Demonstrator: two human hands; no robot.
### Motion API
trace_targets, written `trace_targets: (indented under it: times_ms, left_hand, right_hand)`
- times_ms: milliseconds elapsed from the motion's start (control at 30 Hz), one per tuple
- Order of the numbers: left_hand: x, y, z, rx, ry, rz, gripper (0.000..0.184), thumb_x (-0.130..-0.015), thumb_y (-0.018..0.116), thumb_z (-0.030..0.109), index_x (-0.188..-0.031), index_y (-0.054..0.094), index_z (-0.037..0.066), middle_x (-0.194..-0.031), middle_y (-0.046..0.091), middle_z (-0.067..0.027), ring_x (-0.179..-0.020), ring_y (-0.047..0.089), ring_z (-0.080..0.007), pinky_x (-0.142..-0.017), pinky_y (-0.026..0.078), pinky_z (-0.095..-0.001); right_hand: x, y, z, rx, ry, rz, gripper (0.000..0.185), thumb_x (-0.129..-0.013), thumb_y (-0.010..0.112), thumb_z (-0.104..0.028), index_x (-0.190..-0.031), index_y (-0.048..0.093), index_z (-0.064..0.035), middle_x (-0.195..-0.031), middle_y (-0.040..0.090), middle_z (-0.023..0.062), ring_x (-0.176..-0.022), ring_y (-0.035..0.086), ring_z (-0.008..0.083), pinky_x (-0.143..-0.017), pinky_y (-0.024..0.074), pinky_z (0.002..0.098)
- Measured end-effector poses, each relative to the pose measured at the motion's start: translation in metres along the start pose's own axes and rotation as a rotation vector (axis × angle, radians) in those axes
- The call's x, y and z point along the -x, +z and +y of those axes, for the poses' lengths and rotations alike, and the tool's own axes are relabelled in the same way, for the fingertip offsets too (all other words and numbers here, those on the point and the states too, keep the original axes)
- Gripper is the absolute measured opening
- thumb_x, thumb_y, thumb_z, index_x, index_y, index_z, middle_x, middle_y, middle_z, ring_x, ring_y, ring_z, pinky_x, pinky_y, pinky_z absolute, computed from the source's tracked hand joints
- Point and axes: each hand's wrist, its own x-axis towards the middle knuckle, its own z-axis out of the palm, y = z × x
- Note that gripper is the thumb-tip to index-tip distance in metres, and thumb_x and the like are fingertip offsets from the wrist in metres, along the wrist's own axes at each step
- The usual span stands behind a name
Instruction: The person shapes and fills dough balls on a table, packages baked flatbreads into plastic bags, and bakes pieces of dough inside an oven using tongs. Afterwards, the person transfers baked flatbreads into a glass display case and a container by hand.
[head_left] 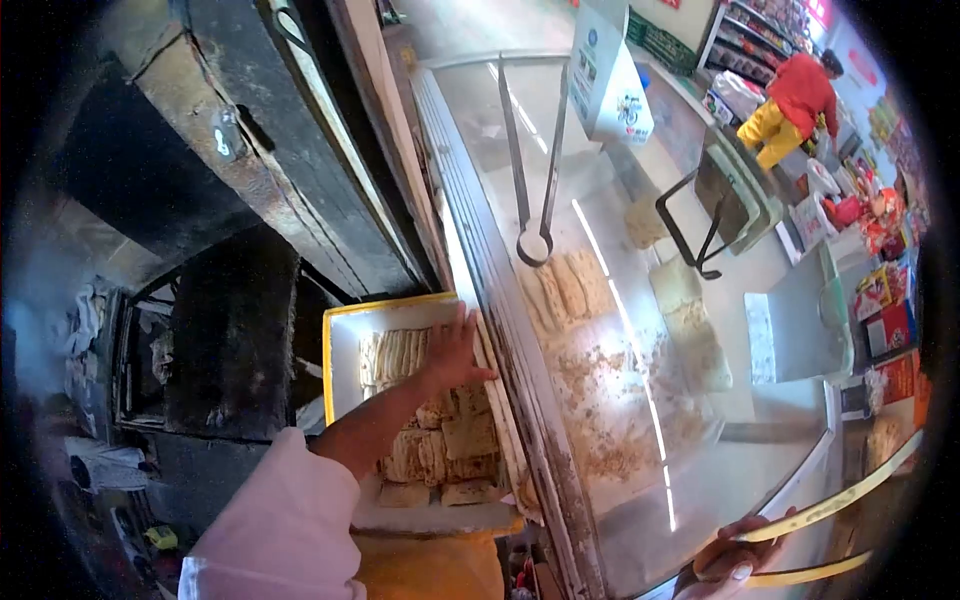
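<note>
My left hand [455, 352] reaches over a white box [345, 350] with a yellow rim, its fingers spread near the right-hand edge. Below the hand and forearm, flat baked breads [470, 437] fill the box in rows; the arm covers part of them. My right hand [728, 557], low in the view, is closed around a pair of yellowish tongs [835, 505]. Their two long arms stand apart and point right, with nothing between them. This hand is over the near right corner of the glass counter [690, 490].
Dark metal tongs [535, 235] lie on the counter glass, beyond which more breads [570, 288] and crumbs show. A printed sign [612, 85] and a framed stand [735, 190] are farther back. Sooty oven-like structure [230, 330] stands left. A person in red [795, 100] bends near shelves.
</note>
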Motion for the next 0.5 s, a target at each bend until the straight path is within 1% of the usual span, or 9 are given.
trace_targets:
  times_ms: [67, 100, 133, 200, 233, 333, 367, 433, 500]
  left_hand:
    - [0.006, 0.001, 0.003, 0.084, 0.01, 0.018, 0.133, -0.069, 0.063, 0.082, -0.156, 0.008, -0.001, -0.161, 0.006, -0.0266, -0.149, 0.009, -0.0451, -0.116, 0.01, -0.0633]
    - [0.014, 0.017, -0.001, 0.04, 0.065, 0.064, 0.135, -0.069, 0.064, 0.082, -0.157, 0.002, 0.001, -0.162, 0.003, -0.0254, -0.149, 0.008, -0.0448, -0.115, 0.01, -0.0652]
    - [0.02, 0.025, -0.003, 0.03, 0.074, 0.072, 0.135, -0.069, 0.064, 0.082, -0.157, 0.002, 0.001, -0.162, 0.003, -0.0254, -0.149, 0.008, -0.0448, -0.115, 0.01, -0.0652]
    - [0.027, 0.034, -0.002, 0.04, 0.257, 0.198, 0.136, -0.069, 0.064, 0.082, -0.157, -0.001, 0.002, -0.163, -0.001, -0.0242, -0.149, 0.007, -0.0438, -0.115, 0.009, -0.0662]
    - [0.03, 0.032, -0.001, 0.042, 0.264, 0.212, 0.137, -0.068, 0.064, 0.082, -0.157, -0.002, 0.002, -0.163, 0.0, -0.0242, -0.149, 0.008, -0.0437, -0.113, 0.009, -0.0678]
    - [0.023, 0.021, 0.005, 0.025, 0.193, 0.07, 0.137, -0.067, 0.065, 0.082, -0.157, 0.003, 0.001, -0.163, -0.001, -0.0244, -0.15, 0.009, -0.0432, -0.113, 0.01, -0.0689]
    - [0.019, 0.03, 0.004, 0.015, 0.19, 0.075, 0.137, -0.067, 0.065, 0.082, -0.157, 0.003, 0.001, -0.163, -0.001, -0.0244, -0.15, 0.009, -0.0432, -0.113, 0.01, -0.0689]
    - [0.014, 0.052, 0.003, -0.168, 0.101, 0.051, 0.129, -0.071, 0.066, 0.078, -0.156, 0.01, -0.001, -0.163, 0.001, -0.0248, -0.15, 0.008, -0.0425, -0.112, 0.009, -0.0691]
    - [0.009, 0.061, 0.002, -0.148, 0.078, 0.057, 0.124, -0.074, 0.065, 0.075, -0.155, 0.013, -0.003, -0.163, 0.001, -0.025, -0.15, 0.007, -0.0423, -0.113, 0.007, -0.0687]
  right_hand:
    - [-0.002, 0.006, -0.004, 0.008, -0.018, 0.01, 0.048, -0.096, 0.049, -0.052, -0.105, 0.048, -0.0048, -0.06, 0.045, 0.0037, -0.054, 0.041, 0.0145, -0.061, 0.0428, 0.0323]
    - [-0.003, 0.007, -0.007, 0.016, -0.017, 0.014, 0.048, -0.096, 0.049, -0.052, -0.102, 0.047, -0.0051, -0.06, 0.045, 0.004, -0.054, 0.042, 0.0148, -0.061, 0.0427, 0.0323]
    - [-0.003, 0.007, -0.009, 0.024, -0.023, 0.01, 0.047, -0.096, 0.049, -0.052, -0.099, 0.047, -0.0054, -0.06, 0.045, 0.0043, -0.054, 0.042, 0.0151, -0.061, 0.0426, 0.0323]
    - [-0.004, 0.005, -0.011, 0.045, -0.028, 0.008, 0.046, -0.096, 0.048, -0.052, -0.094, 0.047, -0.006, -0.06, 0.046, 0.0049, -0.054, 0.042, 0.0156, -0.061, 0.0423, 0.0323]
    - [-0.005, 0.005, -0.011, 0.053, -0.037, 0.004, 0.046, -0.096, 0.048, -0.052, -0.091, 0.046, -0.0063, -0.06, 0.046, 0.0052, -0.054, 0.042, 0.0159, -0.061, 0.0421, 0.0323]
    - [-0.003, 0.007, -0.011, 0.045, -0.056, 0.056, 0.048, -0.096, 0.047, -0.049, -0.087, 0.052, -0.0026, -0.06, 0.045, 0.0045, -0.055, 0.042, 0.016, -0.062, 0.0412, 0.0313]
    - [-0.002, 0.01, -0.014, 0.035, -0.057, 0.06, 0.048, -0.096, 0.047, -0.049, -0.087, 0.052, -0.0026, -0.06, 0.045, 0.0045, -0.055, 0.042, 0.016, -0.062, 0.0412, 0.0313]
    - [0.002, 0.013, -0.022, -0.043, 0.121, 0.126, 0.05, -0.096, 0.048, -0.048, -0.091, 0.055, 0.0012, -0.061, 0.045, 0.0038, -0.056, 0.041, 0.0153, -0.062, 0.0404, 0.0305]
    - [0.003, 0.011, -0.017, -0.036, 0.103, 0.126, 0.053, -0.096, 0.048, -0.049, -0.095, 0.055, 0.0029, -0.06, 0.044, 0.0028, -0.055, 0.041, 0.0144, -0.061, 0.0397, 0.0304]
